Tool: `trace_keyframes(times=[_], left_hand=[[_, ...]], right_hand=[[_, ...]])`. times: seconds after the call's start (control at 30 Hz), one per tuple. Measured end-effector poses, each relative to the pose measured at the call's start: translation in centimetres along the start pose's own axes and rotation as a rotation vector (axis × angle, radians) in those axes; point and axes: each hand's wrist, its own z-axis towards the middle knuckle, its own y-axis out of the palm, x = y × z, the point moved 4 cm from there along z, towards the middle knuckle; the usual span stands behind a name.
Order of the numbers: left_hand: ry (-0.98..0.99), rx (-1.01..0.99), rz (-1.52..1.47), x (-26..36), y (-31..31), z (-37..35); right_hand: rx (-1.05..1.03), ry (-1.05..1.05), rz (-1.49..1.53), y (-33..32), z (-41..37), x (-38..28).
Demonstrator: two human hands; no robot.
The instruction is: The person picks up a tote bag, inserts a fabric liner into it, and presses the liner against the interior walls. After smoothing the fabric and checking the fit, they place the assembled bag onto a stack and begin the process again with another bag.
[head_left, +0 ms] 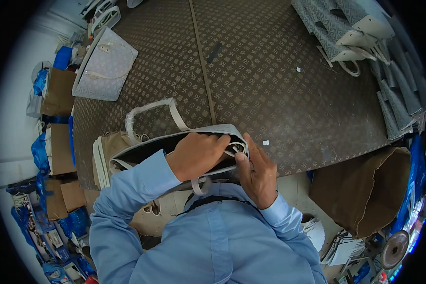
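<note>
A light grey handbag [222,128] lies at the table's near edge, its dark mouth open towards me. One wrapped handle [149,106] stands up on the far side, and another handle [201,186] hangs on my side. My left hand [199,154] reaches into the mouth with bent fingers, their tips hidden inside. White thin straps [236,149] show beside those fingertips. My right hand [258,175] pinches the bag's right end, thumb at the inner side and fingers along the outer wall.
A patterned brown cloth covers the table [270,94]. A finished-looking pale handbag [106,64] stands at the left, and grey bag panels with handles [350,38] pile up at the right. Beige pieces [110,146] lie left of the bag. A large cardboard box [359,189] stands below right.
</note>
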Motion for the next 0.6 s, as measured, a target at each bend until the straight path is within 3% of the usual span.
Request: trace_keyframes(times=[0.13, 0.43, 0.6], left_hand=[[-0.063, -0.062, 0.015, 0.6, -0.1, -0.1], [-0.256, -0.181, -0.163, 0.3, 0.0, 0.3], [-0.243, -0.191, -0.186, 0.2, 0.5, 0.4]], right_hand=[[-0.133, 0.042, -0.163, -1.5, 1.6, -1.6], [-0.205, 0.007, -0.288, -0.7, 2.6, -1.7], [-0.325, 0.112, -0.468, -0.6, 3.1, -2.4]])
